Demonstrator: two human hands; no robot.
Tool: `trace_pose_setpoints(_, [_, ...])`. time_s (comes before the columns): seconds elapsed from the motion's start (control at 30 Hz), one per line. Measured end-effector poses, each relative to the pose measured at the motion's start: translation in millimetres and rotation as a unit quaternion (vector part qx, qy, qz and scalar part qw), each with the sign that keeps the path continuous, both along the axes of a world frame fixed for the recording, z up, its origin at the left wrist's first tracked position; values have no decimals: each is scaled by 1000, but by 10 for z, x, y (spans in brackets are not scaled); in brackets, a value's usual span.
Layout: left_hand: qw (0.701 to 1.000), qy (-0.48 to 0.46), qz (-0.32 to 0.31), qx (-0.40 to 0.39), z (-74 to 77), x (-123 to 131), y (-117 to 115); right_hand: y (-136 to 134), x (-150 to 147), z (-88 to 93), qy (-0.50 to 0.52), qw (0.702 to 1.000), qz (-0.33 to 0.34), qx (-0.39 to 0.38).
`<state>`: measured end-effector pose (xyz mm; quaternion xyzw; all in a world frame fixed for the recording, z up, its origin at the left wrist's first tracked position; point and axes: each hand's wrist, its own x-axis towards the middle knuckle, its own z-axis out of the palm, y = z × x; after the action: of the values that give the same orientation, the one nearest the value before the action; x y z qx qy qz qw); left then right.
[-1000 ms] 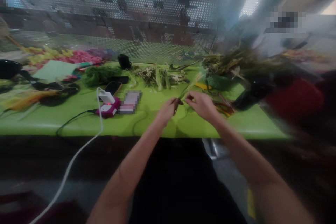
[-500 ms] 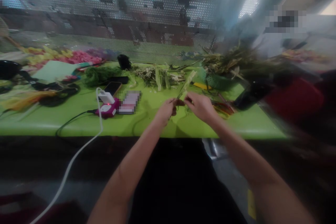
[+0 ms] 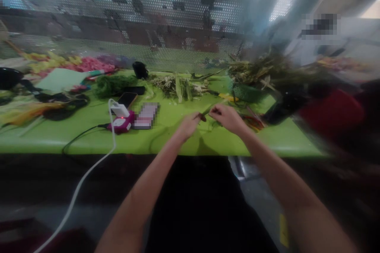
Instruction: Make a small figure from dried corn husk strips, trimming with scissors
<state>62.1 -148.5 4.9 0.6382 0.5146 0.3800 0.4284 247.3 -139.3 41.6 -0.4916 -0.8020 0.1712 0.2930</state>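
Observation:
My left hand (image 3: 190, 125) is closed in a pinch over the table, gripping the lower end of a thin green-brown plant stem (image 3: 208, 109). The stem slants up to the right, and its far end passes behind my right hand. Just to the right, my right hand (image 3: 228, 119) has thumb and fingertips pressed together close to the stem. Whatever is between those fingertips is too small and blurred to name. Beyond both hands lies a pile of pale dried leaves and husks (image 3: 179, 89).
On the green table (image 3: 166, 142), a purple power socket (image 3: 123, 123) with a white charger and cable stands left, beside two phones. A green basket (image 3: 246, 91) of dried plants is at the right. Pink and yellow flowers (image 3: 95, 64) lie back left. A person is blurred at far right.
The stem has swung down from pointing up and away to lying lower, toward the right. My left hand has turned slightly; my right hand has moved a little to the right.

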Motion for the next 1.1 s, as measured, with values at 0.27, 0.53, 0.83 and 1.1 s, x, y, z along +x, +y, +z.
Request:
trace_pose_setpoints(0.27, [921,324,107,187,203,-176,-10,91,135,165,25,991,78,-107])
trace_pose_setpoints(0.53, [859,442,150,210,450,-461,67,284,208,170,170,978,9,-123])
trace_pose_setpoints(0.83, [878,315,290,216,573,-1005,246,419,421,-240,56,992,-2,-110])
trace_pose_setpoints(1.1, [925,148,303,174,553,-1112,419,396,611,-472,-8,998,-4,-66])
